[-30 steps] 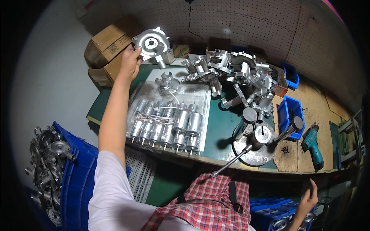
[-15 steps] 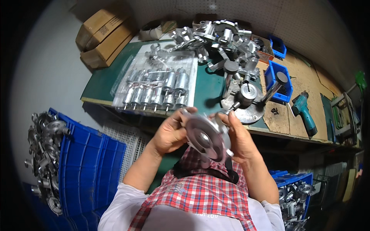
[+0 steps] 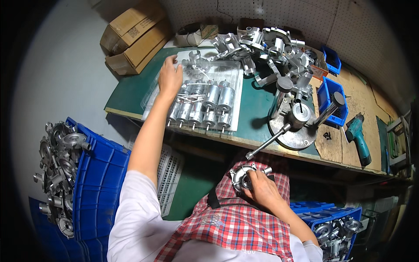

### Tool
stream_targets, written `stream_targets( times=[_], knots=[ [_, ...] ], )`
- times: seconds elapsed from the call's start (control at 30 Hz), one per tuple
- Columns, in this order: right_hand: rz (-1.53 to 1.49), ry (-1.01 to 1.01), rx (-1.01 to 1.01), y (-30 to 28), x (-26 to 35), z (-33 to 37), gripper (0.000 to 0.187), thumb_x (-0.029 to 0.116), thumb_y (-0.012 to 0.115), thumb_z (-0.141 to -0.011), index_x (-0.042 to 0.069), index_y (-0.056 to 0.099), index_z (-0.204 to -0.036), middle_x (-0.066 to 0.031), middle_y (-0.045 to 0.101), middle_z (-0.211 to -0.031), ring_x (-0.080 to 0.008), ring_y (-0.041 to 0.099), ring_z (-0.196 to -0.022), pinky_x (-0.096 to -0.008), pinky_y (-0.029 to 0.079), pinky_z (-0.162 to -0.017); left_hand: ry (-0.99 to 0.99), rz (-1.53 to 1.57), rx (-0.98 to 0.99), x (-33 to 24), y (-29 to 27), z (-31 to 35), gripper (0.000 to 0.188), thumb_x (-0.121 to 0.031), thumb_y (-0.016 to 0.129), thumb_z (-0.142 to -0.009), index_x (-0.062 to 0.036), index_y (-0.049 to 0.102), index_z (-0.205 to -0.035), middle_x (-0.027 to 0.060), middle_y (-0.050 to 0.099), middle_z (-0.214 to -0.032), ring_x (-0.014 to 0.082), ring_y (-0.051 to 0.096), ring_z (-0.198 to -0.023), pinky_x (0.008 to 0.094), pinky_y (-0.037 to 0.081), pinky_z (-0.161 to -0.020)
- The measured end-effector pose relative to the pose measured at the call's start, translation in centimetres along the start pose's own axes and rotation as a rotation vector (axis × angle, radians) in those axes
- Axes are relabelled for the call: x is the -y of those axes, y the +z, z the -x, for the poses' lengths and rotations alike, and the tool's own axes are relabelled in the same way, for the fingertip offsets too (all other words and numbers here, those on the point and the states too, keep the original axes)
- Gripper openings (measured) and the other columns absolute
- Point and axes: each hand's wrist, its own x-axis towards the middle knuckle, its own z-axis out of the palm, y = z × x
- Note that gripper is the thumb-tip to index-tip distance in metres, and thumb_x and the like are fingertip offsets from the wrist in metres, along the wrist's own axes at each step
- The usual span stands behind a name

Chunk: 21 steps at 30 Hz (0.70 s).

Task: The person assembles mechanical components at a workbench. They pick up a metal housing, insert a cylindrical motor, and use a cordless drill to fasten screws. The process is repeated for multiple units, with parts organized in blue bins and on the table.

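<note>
Left hand point(image 3: 170, 79) has gone forward, open over the tray point(image 3: 229, 71); right hand point(image 3: 264, 190) grips metal casing point(image 3: 240, 174) — likely stiff, slick; hold its rim.

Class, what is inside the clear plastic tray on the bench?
Silver motors and white wires show in the tray; whatever lies beneath the left forearm is hidden.
</note>
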Motion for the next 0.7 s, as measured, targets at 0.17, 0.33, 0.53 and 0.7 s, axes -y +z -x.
stream_targets(
  times=[0.17,0.33,0.53,0.7],
  knots=[
    [-0.044,0.071,-0.007,-0.1,0.0,0.7,0.061,0.023,0.075,-0.081,0.002,0.046,-0.13,-0.0217,0.055,-0.108,-0.0418,0.062,-0.095,-0.0463,0.053,-0.079,0.029,-0.016,0.359,-6.3,2.0,-0.4,0.035,-0.035,0.058,-0.095,-0.0023,0.067,-0.105,0.0202,0.068,-0.105,0.0374,0.065,-0.098,0.0422,0.05,-0.086],
    [-0.113,0.139,0.038,0.2,-0.1,0.8,0.064,0.021,0.074,-0.084,0.004,0.041,-0.135,-0.0228,0.053,-0.112,-0.0427,0.062,-0.096,-0.0468,0.053,-0.079,0.143,-0.175,0.748,-10.8,0.5,5.2,0.058,-0.05,0.061,-0.091,0.0008,0.061,-0.118,0.0278,0.052,-0.13,0.0418,0.05,-0.121,0.0484,0.043,-0.1],
    [-0.148,0.153,0.046,0.7,-0.1,0.2,0.062,0.014,0.075,-0.08,0.002,0.044,-0.133,-0.0243,0.052,-0.11,-0.0425,0.061,-0.097,-0.0461,0.052,-0.082,0.193,-0.064,0.533,-8.2,0.8,8.0,0.063,-0.052,0.067,-0.086,-0.0004,0.056,-0.119,0.0247,0.04,-0.131,0.0452,0.045,-0.124,0.0493,0.041,-0.103],
    [-0.144,0.157,0.026,1.2,-0.2,0.0,0.062,0.014,0.075,-0.08,0.003,0.044,-0.133,-0.0234,0.052,-0.107,-0.0423,0.061,-0.096,-0.0459,0.052,-0.08,0.132,0.089,0.315,-10.1,0.0,8.6,0.056,-0.031,0.082,-0.077,-0.0012,0.052,-0.113,0.0207,0.037,-0.13,0.0449,0.058,-0.103,0.0507,0.051,-0.087]
  ],
)
